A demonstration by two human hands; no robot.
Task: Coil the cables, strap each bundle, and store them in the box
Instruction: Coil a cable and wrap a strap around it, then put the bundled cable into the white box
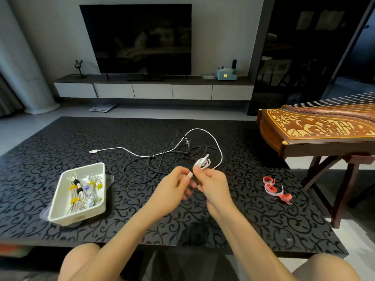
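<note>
Head view: above the black scroll-patterned counter (60,142), the left hand (174,185) pinches the plug end of a thin white cable (119,147) while the right hand (212,184) grips its small coiled loops. The rest trails over a loose black cable (124,169). A white rectangular plastic box (81,214) of strapped bundles sits left, curled red straps (273,188) right.

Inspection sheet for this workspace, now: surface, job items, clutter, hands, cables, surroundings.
Surface: black patterned table.
Job's things: white box at left holds strapped bundles; red and white straps lie loose at right.
Clutter: nothing seen.
Grippers: left hand and right hand both pinch the white cable near its plug end; small coil started at the right hand's fingertips.
Cables: white cable and black cable lie tangled, uncoiled, behind the hands.
Surroundings: television, low cabinet, stringed instrument on stand at right.
</note>
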